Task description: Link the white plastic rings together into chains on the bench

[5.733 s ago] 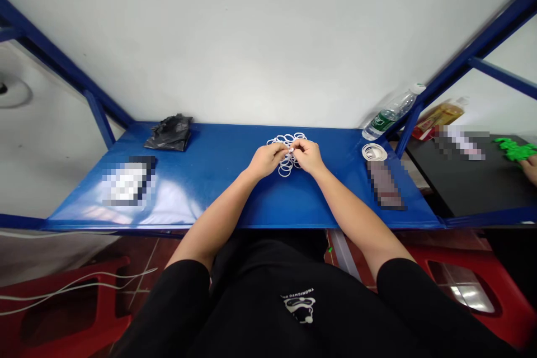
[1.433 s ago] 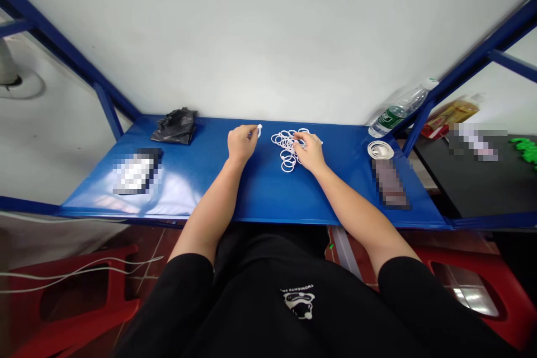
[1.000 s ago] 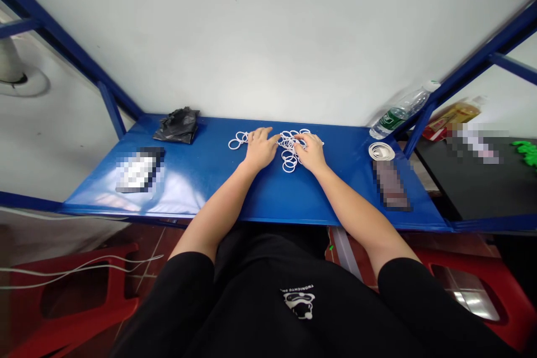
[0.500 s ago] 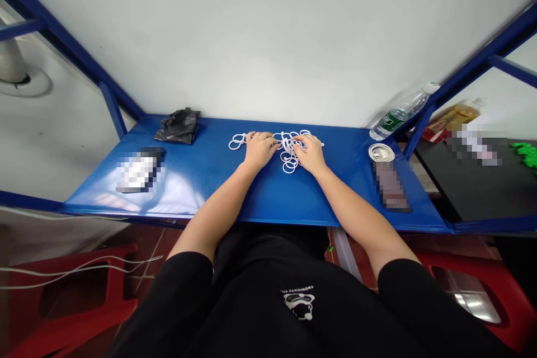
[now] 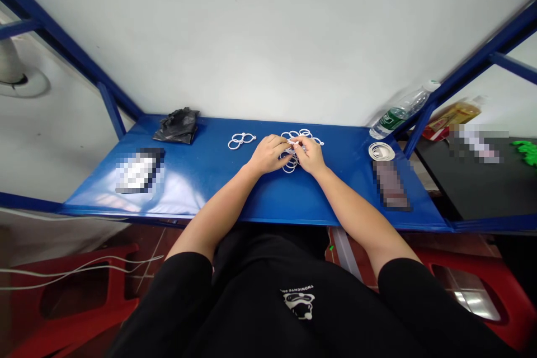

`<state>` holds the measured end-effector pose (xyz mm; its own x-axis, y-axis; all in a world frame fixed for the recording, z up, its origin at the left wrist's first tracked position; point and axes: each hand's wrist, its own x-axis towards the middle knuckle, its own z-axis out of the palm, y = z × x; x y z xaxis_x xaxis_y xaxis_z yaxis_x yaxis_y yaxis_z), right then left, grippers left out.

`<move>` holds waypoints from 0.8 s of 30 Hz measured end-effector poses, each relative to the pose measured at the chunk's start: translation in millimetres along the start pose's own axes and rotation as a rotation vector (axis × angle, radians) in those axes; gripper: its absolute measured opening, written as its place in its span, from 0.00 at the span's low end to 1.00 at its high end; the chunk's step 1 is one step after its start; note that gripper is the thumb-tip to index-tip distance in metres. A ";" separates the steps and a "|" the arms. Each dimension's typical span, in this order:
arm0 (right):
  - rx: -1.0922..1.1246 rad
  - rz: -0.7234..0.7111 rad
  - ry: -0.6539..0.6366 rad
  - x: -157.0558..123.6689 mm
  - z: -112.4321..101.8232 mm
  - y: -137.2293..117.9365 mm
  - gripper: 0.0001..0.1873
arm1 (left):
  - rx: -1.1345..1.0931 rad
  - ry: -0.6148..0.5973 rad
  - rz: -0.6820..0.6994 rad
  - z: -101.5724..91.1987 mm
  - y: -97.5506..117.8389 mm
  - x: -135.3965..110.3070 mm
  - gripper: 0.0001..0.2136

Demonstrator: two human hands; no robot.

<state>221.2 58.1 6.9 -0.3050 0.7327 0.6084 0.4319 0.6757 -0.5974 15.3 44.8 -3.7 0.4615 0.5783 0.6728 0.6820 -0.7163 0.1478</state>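
Reaches both bare forearms forward over the blue table (image 5: 201, 184), elbows low, wrists turned in toward each other. Holds the left hand (image 5: 268, 154) and the right hand (image 5: 310, 154) close together, fingers curled, fingertips meeting. Pinches a white ring (image 5: 294, 145) between the tips of both hands, just over the pile of white rings (image 5: 305, 133) that lies at the back middle of the table, near the wall. Keeps the knuckles up and the palms off the surface.

Leaves a small linked cluster of rings (image 5: 241, 139) lying by itself just left of the left hand. Shows a crumpled black bag (image 5: 177, 125) at the far left corner, a white coil (image 5: 381, 151) to the right, and a water bottle (image 5: 398, 109) leaning at the far right by the blue frame post (image 5: 109, 113). Faces a plain white wall; has red stools (image 5: 71, 299) on the floor below, on either side of the black-clad lap.
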 end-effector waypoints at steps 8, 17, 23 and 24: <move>-0.023 0.038 -0.035 2.2 -0.7 1.5 0.15 | 0.033 0.005 -0.022 0.0 -1.0 -1.0 0.12; 0.004 0.068 -0.040 2.1 -0.6 2.3 0.16 | 0.044 -0.007 -0.020 0.0 0.6 -0.9 0.12; 0.004 0.064 0.007 7.5 -5.4 10.7 0.15 | 0.042 -0.145 -0.025 1.5 10.7 3.5 0.14; 0.010 0.069 0.010 7.4 -5.6 10.9 0.16 | 0.032 -0.150 -0.026 1.3 11.7 4.1 0.14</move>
<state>228.4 70.4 7.8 -0.2664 0.7769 0.5705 0.4429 0.6244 -0.6434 25.8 39.2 -0.1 0.5214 0.6501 0.5527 0.7115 -0.6888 0.1389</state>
